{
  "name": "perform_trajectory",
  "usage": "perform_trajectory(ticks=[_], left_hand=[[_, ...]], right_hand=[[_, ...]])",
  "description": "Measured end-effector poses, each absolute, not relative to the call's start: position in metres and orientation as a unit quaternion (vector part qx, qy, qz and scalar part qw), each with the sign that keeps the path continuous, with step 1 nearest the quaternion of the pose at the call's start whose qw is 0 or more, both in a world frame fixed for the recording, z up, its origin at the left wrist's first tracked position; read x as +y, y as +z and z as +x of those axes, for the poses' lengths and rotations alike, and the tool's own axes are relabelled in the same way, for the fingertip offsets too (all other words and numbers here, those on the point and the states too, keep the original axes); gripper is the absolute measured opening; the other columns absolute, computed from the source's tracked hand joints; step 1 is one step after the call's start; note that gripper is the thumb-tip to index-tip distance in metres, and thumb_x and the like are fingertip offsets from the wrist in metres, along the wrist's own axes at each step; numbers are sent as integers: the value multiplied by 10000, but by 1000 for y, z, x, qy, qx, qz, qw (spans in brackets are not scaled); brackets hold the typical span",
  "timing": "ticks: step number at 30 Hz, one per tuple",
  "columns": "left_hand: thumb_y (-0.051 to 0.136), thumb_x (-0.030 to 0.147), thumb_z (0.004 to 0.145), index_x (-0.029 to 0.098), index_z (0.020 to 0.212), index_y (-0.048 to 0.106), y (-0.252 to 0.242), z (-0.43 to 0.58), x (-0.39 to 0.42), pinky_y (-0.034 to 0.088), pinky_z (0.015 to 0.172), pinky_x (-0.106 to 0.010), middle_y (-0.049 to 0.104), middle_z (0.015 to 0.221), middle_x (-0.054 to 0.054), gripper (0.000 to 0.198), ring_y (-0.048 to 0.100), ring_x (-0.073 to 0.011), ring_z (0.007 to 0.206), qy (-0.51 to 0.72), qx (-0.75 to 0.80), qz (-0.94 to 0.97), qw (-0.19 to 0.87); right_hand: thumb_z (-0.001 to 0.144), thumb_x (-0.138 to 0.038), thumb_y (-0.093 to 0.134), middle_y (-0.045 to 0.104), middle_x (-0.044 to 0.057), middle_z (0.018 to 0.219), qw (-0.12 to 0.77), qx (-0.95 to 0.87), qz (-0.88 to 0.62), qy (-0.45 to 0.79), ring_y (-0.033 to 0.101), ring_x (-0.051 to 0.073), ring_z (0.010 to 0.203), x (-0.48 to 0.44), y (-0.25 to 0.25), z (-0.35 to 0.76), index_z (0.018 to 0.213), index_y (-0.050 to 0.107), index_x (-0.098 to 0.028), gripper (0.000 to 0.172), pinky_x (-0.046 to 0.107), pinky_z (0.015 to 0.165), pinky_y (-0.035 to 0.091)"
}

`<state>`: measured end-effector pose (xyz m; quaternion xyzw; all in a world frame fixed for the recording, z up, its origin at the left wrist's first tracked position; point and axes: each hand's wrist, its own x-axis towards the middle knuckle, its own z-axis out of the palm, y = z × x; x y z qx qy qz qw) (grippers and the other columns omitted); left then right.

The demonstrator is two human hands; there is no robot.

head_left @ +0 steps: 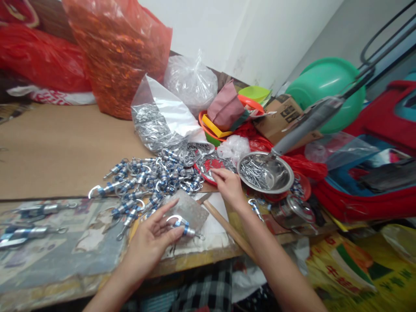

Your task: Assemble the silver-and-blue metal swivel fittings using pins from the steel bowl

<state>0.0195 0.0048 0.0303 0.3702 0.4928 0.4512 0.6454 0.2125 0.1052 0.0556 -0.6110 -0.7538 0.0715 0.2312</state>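
Observation:
My left hand [157,236] holds a blue and silver metal hook fitting [186,228] between thumb and fingers, above a grey metal plate [191,212]. My right hand [227,184] reaches over the near edge of a red tray [212,166] of small metal parts, its thumb and index finger together at the tip; whether something is between them is too small to make out. A wooden-handled tool [227,225] lies under my right forearm. Left of the plate, a pile of similar blue and silver fittings [162,173] spreads over the table.
A steel bowl [282,175] of metal pins stands right of my right hand. Behind the pile sits an open plastic bag [152,125] of metal parts. A large orange bag [120,56] stands at the back left. The table's front edge [195,262] runs below my hands.

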Motion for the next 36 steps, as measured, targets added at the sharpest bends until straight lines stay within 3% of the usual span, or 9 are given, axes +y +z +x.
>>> perform_trajectory(ticks=[6,9,15,18,21,25,32,36], left_hand=[[685,299,596,160,1274,359,34,19,6,508,689,-288,667,782,-26,765,624,-169,749,433,496,389,645],[677,279,608,165,1289,329,31,18,6,502,650,-271,648,743,-13,773,615,-158,718,427,492,390,651],[719,248,552,192,1318,252,26,16,10,503,643,-295,635,706,9,899,629,-166,680,438,490,350,668],[737,229,516,197,1311,264,27,15,12,506,641,-305,630,689,19,925,632,-169,665,438,495,343,668],[729,225,525,200,1300,283,27,15,13,505,629,-300,631,683,22,894,630,-166,658,435,496,346,667],[712,206,553,212,1293,287,24,14,12,497,643,-288,627,683,33,854,621,-150,668,438,486,357,667],[694,179,572,191,1293,287,25,15,11,473,611,-255,611,660,41,828,595,-123,625,450,477,366,660],[697,191,566,188,1293,289,26,16,12,474,629,-263,616,668,38,833,598,-128,644,449,483,362,659]], right_hand=[[742,-105,517,669,131,821,136,-721,-678,41,595,265,894,179,27,211,762,676,-155,168,365,780,421],[708,-46,501,646,156,860,131,-717,-683,44,576,278,919,184,20,205,738,665,-132,188,375,790,408],[738,-58,472,613,96,960,212,-728,-646,89,557,205,948,172,30,223,862,637,-154,228,310,815,418],[790,-152,470,650,43,851,260,-739,-605,143,606,146,794,141,39,219,934,601,-155,195,263,709,475],[762,-203,542,667,5,760,296,-758,-540,214,621,116,665,92,44,202,855,609,-165,120,218,606,493],[780,-136,516,683,24,797,354,-820,-375,248,625,138,750,43,41,183,815,635,-187,135,269,705,480],[807,-116,454,652,58,812,323,-866,-346,160,584,167,769,32,38,186,931,610,-179,208,310,722,444],[804,-142,494,626,33,743,251,-877,-372,170,547,155,726,30,45,190,855,622,-184,144,279,689,420]])
